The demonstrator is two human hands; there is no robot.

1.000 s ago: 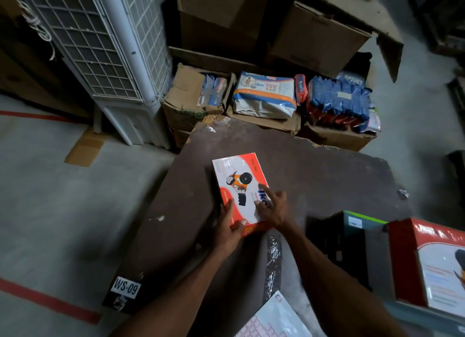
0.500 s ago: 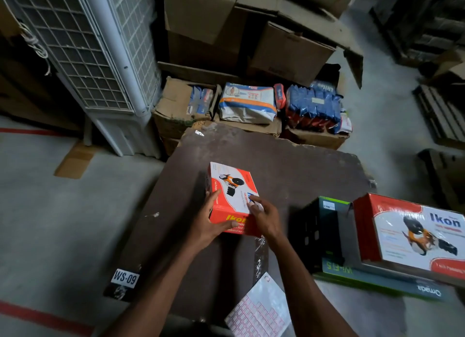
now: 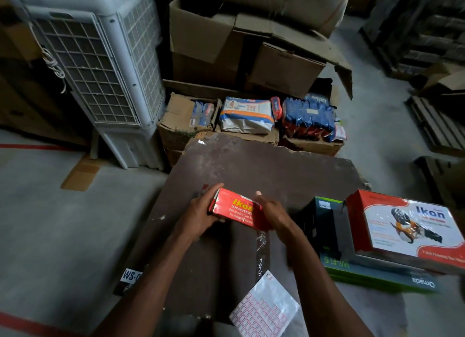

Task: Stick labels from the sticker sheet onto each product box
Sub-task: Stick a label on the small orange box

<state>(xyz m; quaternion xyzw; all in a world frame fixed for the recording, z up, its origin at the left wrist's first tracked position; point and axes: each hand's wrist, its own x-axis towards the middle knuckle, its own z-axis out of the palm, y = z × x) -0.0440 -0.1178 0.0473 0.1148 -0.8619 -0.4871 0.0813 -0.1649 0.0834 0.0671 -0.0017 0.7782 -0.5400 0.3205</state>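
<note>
A small red tape dispenser box point(image 3: 235, 208) is tilted up over the brown board point(image 3: 264, 168), its red side with yellow lettering facing me. My left hand point(image 3: 201, 212) grips its left end. My right hand point(image 3: 273, 211) holds its right end, thumb raised. The sticker sheet point(image 3: 264, 309), white with red-outlined labels in a clear sleeve, lies on the board's near edge below my arms. A larger red and white box of the same brand point(image 3: 405, 226) rests at the right on a stack.
A black and green box point(image 3: 324, 218) and a flat green box point(image 3: 377, 277) sit under and beside the larger box. A white air cooler point(image 3: 100, 67) stands at the back left. Cartons of packets point(image 3: 251, 117) line the board's far edge. Wooden pallets point(image 3: 437, 125) lie at right.
The small box lay flat with its picture face up; both hands have tipped and lifted it so the red side faces me. The view has shifted right, showing more of the larger box.
</note>
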